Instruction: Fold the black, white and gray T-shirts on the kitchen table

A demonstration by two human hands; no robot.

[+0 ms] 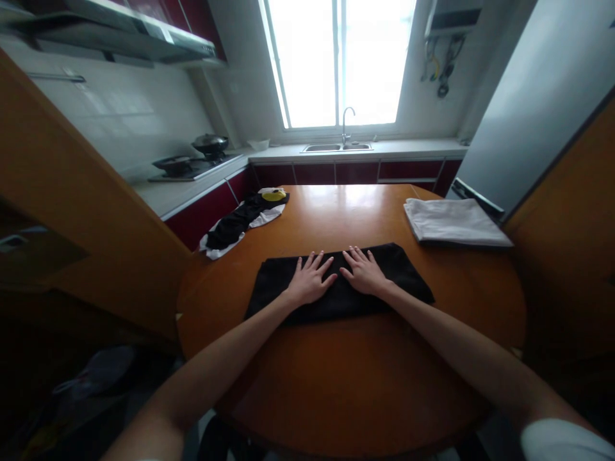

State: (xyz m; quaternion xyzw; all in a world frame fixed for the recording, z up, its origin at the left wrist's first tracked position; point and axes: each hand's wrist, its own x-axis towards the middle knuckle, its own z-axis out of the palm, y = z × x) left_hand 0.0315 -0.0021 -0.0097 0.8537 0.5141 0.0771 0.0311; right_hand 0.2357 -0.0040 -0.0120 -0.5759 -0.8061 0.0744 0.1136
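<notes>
A folded black cloth (336, 307) lies flat in a long strip across the middle of the wooden table (355, 378). My left hand (310, 280) rests palm down on it, left of its centre, with the fingers spread. Just to the right, my right hand (364, 272) also lies flat on the black cloth, fingers apart. The two hands do not touch each other, and neither grips anything. The parts of the cloth under my palms are hidden.
Folded white cloth (456, 223) lies at the table's right. A crumpled black and white garment (243, 221) with a yellow patch is at the back left. Beyond stand a counter with a sink (323, 148), a stove (196, 168) with pans, and a fridge (538, 96).
</notes>
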